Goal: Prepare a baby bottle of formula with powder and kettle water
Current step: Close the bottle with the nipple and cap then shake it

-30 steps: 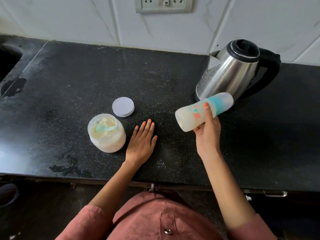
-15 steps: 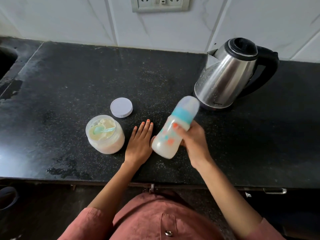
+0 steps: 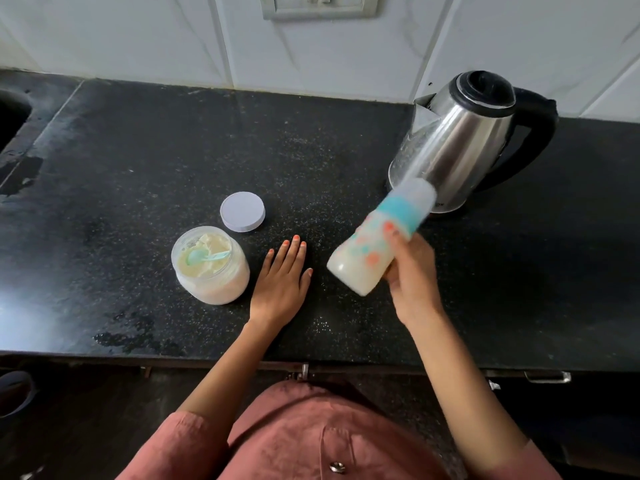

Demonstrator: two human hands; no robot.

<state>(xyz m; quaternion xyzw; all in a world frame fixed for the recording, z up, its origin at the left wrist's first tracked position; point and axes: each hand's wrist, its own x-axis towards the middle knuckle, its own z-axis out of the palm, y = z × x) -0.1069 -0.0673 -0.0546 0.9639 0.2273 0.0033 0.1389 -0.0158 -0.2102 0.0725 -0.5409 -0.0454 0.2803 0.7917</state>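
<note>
Gripping the bottle [image 3: 377, 240] in the right hand [image 3: 412, 271], fingers curled round its middle, above the counter [image 3: 138, 150]. Tilted and blurred, teal collar toward 1 o'clock, milky base toward 7. Resting the left hand [image 3: 282, 275] flat on the counter at 9 o'clock of the bottle, fingers straight. Just beside that hand at 9 o'clock, an open jar [image 3: 211, 268] of powder with a scoop [image 3: 204, 256] inside. Near the jar at 1 o'clock, a white lid [image 3: 242, 212]. Behind the bottle at 1 o'clock, a kettle [image 3: 460, 140].

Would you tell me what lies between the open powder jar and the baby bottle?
In the head view, the left hand rests flat on the counter between the powder jar and the baby bottle.
</note>
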